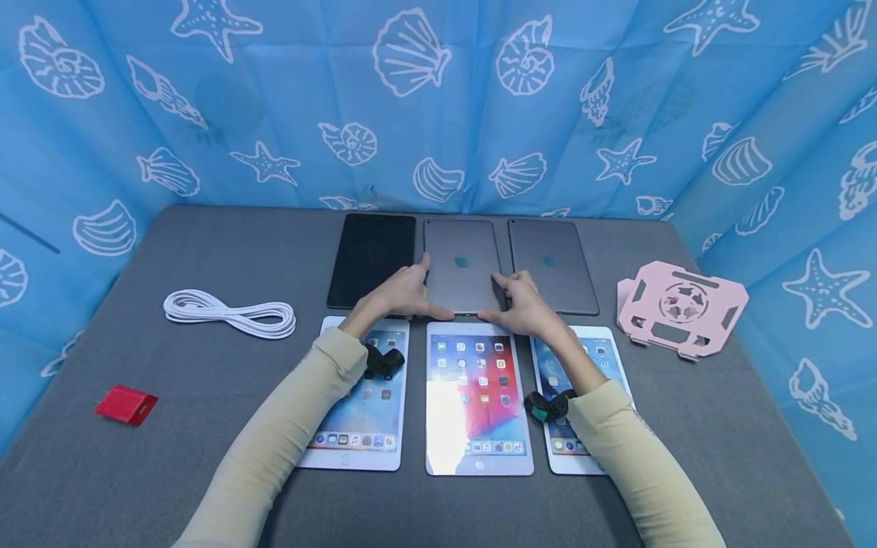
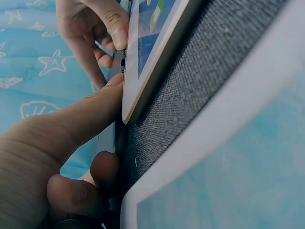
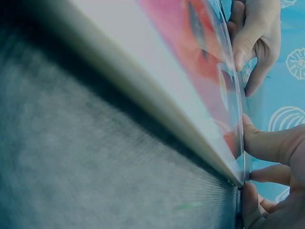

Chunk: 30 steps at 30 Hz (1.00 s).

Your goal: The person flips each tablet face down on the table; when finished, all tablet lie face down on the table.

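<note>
A grey tablet [image 1: 462, 278] lies back side up in the middle of the far row, flat on the cloth. My left hand [image 1: 404, 293] holds its near left corner, thumb along the bottom edge and index finger at the left side. At the near right corner my right hand [image 1: 522, 304] holds it likewise, with thumb and index finger on the two edges. The thumbs point towards each other, with the port between them in the left wrist view. Just in front lies a white tablet [image 1: 479, 350] with its screen lit. The other fingers of both hands are partly hidden.
A black-screened tablet [image 1: 373, 259] and another grey tablet [image 1: 553, 266] flank the held one. Lit white tablets [image 1: 363, 415] [image 1: 603, 358] lie under my forearms. A coiled white cable [image 1: 229, 313] and small red block [image 1: 126, 405] sit left; a pink stand [image 1: 651, 293] sits right.
</note>
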Available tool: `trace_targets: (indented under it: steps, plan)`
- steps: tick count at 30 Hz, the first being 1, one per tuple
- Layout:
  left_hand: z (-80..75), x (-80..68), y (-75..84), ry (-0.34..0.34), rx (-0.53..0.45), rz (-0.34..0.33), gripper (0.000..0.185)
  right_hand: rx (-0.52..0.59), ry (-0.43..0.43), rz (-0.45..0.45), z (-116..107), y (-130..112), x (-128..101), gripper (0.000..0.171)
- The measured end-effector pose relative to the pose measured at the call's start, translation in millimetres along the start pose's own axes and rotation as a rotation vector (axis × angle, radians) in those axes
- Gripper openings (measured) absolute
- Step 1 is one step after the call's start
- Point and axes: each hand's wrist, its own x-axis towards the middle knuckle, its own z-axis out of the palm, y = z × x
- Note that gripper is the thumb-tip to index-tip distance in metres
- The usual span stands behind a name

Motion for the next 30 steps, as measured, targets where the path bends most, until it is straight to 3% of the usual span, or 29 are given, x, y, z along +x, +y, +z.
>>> trace_targets:
  steps: [10, 19, 30]
  plan:
    - [0.5, 0.9, 0.2, -0.001, -0.007, -0.013, 0.128, 0.01, 0.005, 0.0, 0.4, 0.5, -1.1, 0.084]
    - [-6.7, 5.8, 2.0, -0.041, -0.084, -0.044, 0.128, -0.006, 0.019, -0.018, -1.0, -2.6, -1.5, 0.084]
    - [-3.6, 4.0, -0.5, -0.012, -0.107, -0.042, 0.129, -0.01, 0.025, -0.029, 0.3, -2.0, -3.5, 0.081]
